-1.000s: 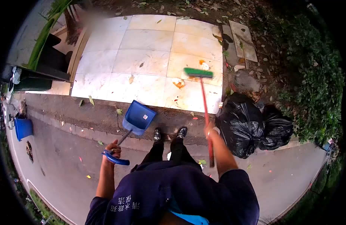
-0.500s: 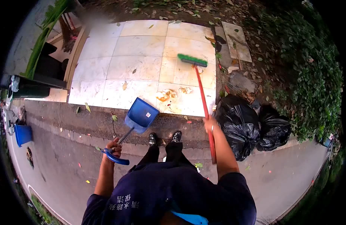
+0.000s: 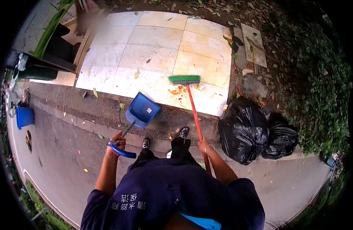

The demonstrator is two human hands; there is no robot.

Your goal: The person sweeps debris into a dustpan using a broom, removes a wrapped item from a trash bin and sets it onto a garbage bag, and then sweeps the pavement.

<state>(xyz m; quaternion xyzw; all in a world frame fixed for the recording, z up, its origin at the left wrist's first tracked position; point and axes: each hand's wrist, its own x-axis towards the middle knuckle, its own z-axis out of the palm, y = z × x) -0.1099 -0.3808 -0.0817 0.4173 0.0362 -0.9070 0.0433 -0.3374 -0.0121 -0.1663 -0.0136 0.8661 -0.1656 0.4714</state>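
My left hand (image 3: 118,140) is closed round the handle of a blue dustpan (image 3: 144,109), just in front of the handle's curved blue end. The pan lies at the near edge of the pale tiled slab (image 3: 149,57). In my right hand (image 3: 205,145) is the red pole of a broom (image 3: 186,79) with a green bristled head. That head is over the tiles, beside and partly covering an orange-brown mess (image 3: 177,91). Whether the bristles touch the mess I cannot tell. A few leaves, one of them a yellowish leaf (image 3: 136,74), lie on the slab.
Black garbage bags (image 3: 243,130) sit to the right of the slab, next to leafy bushes (image 3: 314,88). A blue bucket (image 3: 24,117) stands on the pavement at far left. The kerb (image 3: 88,124) runs along the slab's front, near my shoes (image 3: 183,132).
The broom head has come down and left across the tiles to the mess, with my right hand lower and further left. My view has shifted slightly; my left hand keeps hold of the dustpan.
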